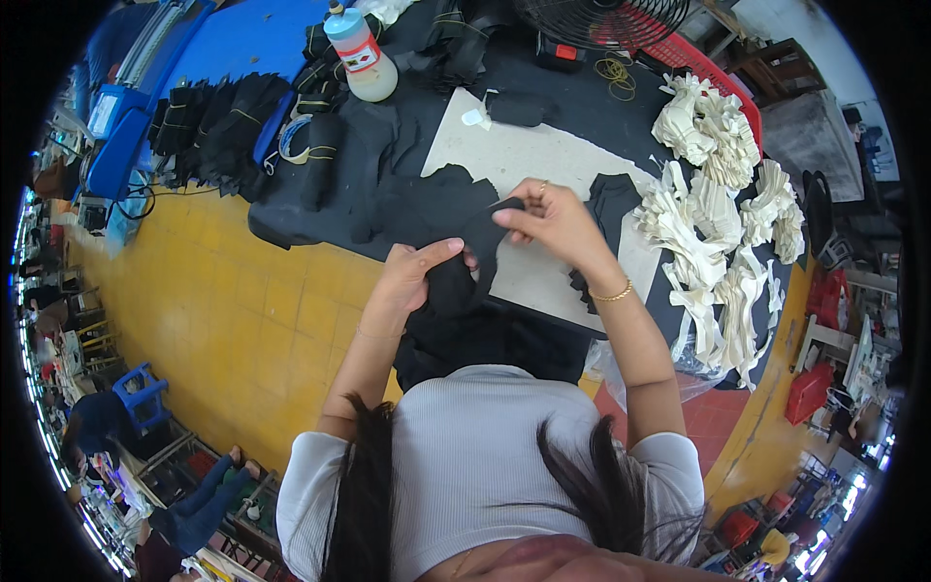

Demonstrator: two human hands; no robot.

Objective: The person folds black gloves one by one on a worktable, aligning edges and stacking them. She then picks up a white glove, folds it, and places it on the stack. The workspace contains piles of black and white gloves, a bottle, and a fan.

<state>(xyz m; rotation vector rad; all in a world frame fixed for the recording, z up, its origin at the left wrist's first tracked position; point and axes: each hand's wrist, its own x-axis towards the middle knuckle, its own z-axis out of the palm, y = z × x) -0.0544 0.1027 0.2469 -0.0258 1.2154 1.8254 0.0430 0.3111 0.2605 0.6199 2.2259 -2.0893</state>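
Note:
Between my two hands hangs a curved piece of black fabric [451, 287]. My left hand [413, 270] grips its near left side, thumb lying along the cloth. Higher and to the right, my right hand [546, 221] pinches the upper edge of the same piece between thumb and fingers. More black cut fabric [427, 202] lies on the table just beyond my hands. Under my right hand is a pale cardboard sheet [538, 276], with a stack of small black pieces [609, 218] on it.
Tied black bundles [228, 121] lie at the far left. A spray bottle [364, 58] stands at the back, near a black fan [606, 19]. Cream fabric bundles [713, 209] cover the right side, before a red crate [718, 82]. Yellow floor [242, 291] shows left of the table.

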